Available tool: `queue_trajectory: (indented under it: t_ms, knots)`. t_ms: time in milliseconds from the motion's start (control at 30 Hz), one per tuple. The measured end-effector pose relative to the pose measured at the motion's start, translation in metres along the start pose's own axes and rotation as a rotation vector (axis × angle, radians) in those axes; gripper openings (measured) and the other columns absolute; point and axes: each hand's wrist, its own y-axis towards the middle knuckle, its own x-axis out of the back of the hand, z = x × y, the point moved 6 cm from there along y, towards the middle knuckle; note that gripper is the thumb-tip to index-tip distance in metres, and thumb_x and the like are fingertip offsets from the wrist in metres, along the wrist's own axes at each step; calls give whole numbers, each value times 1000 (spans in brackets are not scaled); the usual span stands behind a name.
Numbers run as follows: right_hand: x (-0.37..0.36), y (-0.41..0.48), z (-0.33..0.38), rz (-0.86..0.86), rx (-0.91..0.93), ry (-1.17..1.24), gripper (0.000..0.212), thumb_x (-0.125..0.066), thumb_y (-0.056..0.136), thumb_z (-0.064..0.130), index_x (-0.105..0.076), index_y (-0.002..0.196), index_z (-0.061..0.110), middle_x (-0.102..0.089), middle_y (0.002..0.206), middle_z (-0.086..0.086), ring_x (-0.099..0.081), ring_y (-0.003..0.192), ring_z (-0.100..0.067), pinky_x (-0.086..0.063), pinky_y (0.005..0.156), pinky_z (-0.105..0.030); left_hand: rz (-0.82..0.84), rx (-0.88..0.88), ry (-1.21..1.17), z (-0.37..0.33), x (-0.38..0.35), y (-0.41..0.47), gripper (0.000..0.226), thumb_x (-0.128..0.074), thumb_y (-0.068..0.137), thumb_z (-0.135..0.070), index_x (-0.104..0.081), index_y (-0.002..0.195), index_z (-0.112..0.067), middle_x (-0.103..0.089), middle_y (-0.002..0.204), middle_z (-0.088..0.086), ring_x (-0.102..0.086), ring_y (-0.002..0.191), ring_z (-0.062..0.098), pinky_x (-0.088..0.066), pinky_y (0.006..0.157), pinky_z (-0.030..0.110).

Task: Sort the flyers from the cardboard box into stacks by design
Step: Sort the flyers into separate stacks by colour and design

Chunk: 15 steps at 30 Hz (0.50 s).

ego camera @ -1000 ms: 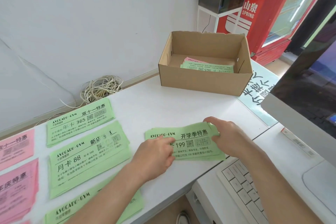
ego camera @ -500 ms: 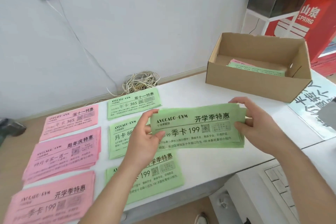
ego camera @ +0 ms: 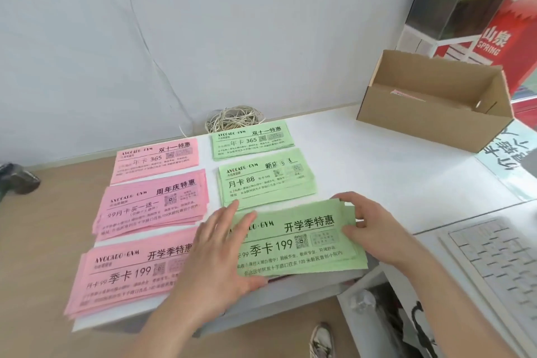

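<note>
Green "199" flyers lie at the white table's front edge. My left hand rests flat on their left end with straight fingers. My right hand holds their right end, fingers curled over the far edge and thumb on top. Left of them sit three pink stacks: the "365" stack, the anniversary stack and the pink "199" stack. Behind lie the green "365" stack and the green "88" stack. The cardboard box stands at the back right, with a pink flyer showing inside.
A coil of cable lies against the wall behind the stacks. A white keyboard sits on a lower surface to the right. A printed sheet lies beside the box. A shoe shows on the floor below.
Both hands have carried the green "199" flyers left and lowered them onto the front green stack. My left hand went from pinching them to lying flat. The view has swung left.
</note>
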Motion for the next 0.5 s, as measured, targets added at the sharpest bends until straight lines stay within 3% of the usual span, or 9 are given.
queue_trajectory:
  t_ms: [100,233,300,433,500]
  knots:
    - [-10,3,-7,8,-34,-39,52,-43,84,-8,-54,111,35,-67,101,5,-69,89,-12,-59,74,-37,138,-92,134,-8,-19,2,115,-54,70,-76,27,142,-38,38,147,-10,33,137,15,17,113,41]
    - [-22,16,-7,52,-57,-142,54,-37,84,-7,-50,114,35,-67,101,3,-68,83,-12,-55,59,-27,176,-138,148,-9,-36,21,113,-59,72,-71,21,145,-36,22,156,-3,26,141,22,13,116,45]
    - [-24,25,-6,38,-63,-170,55,-35,84,-6,-49,117,36,-67,103,3,-68,85,-16,-55,59,-31,198,-154,172,-8,-42,31,113,-60,72,-68,18,146,-36,15,158,0,20,143,24,11,116,47]
    - [-31,41,-9,0,-87,-228,58,-40,84,-1,-41,127,38,-62,109,0,-64,93,-19,-58,73,-38,236,-152,196,-4,-51,47,108,-60,73,-66,13,147,-35,5,159,4,9,145,29,7,117,49]
    - [-34,45,-11,-33,-76,-356,64,-55,85,14,-30,137,41,-53,124,-1,-55,111,-22,-52,89,-41,258,-142,202,-2,-55,50,105,-60,74,-64,9,148,-35,2,159,5,5,145,30,6,116,50]
